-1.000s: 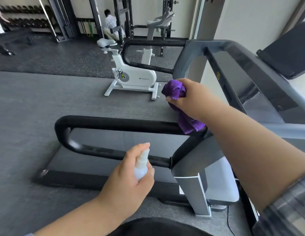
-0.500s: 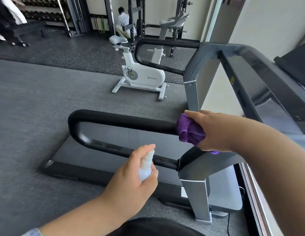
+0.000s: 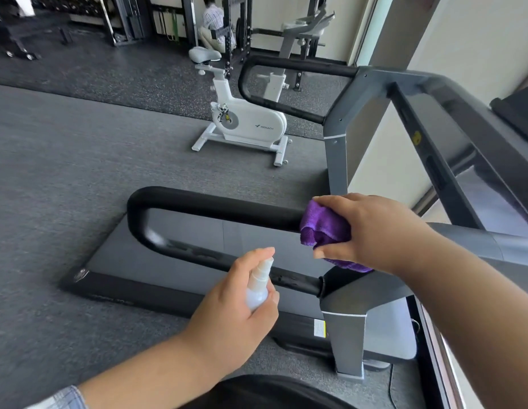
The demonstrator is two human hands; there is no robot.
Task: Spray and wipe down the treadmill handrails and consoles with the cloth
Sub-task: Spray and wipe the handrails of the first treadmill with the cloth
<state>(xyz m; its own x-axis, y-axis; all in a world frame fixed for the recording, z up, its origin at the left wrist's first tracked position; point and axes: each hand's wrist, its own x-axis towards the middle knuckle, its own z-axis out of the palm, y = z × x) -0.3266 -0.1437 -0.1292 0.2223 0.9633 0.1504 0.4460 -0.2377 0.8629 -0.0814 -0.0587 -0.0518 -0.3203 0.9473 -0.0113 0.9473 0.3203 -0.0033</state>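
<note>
My right hand (image 3: 372,231) grips a bunched purple cloth (image 3: 324,228) against the right end of the near black handrail (image 3: 215,206), where the rail meets the grey upright (image 3: 348,320). My left hand (image 3: 233,314) holds a small clear spray bottle (image 3: 258,286) below the rail's lower bar, forefinger on the nozzle top. The far black handrail (image 3: 298,66) loops off the other grey post. The dark console (image 3: 516,110) shows at the right edge, partly cut off.
The treadmill deck (image 3: 168,261) lies under the near rail. A white exercise bike (image 3: 245,122) stands on the grey floor beyond. A person crouches by the racks (image 3: 215,22) at the back. A white wall runs on the right.
My right hand brought the cloth down from mid-air onto the near handrail's right end. My left hand kept its hold on the bottle, and my view drew closer.
</note>
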